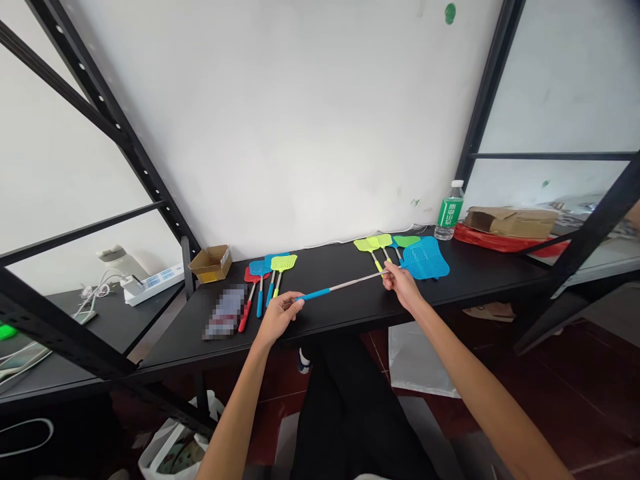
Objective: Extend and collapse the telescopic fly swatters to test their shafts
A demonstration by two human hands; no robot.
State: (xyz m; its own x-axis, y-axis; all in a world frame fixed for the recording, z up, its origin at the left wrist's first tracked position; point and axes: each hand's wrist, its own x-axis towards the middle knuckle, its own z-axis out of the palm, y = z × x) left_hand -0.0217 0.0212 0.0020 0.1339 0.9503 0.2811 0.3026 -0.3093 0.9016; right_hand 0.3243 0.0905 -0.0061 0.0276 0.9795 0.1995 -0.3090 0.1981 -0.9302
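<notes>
Stretched between my hands is a blue fly swatter (424,259) with a long metal rod, extended above the black shelf. My left hand (281,313) pinches the end of its blue handle. Near the blue head, my right hand (400,283) grips the rod between thumb and fingers. Left of centre lie several short fly swatters: a red one (245,315), blue ones (259,303) and a yellow-green one (284,263). Behind my right hand lie more, with yellow-green heads (367,245) and a green head (407,241), partly hidden by the blue swatter.
The black shelf (330,260) runs along a white wall. On it are an open cardboard box (211,264), a blurred-out flat object (226,312) and a water bottle (450,210). A power strip (154,285) sits to the left. Black metal posts (115,127) flank the shelf.
</notes>
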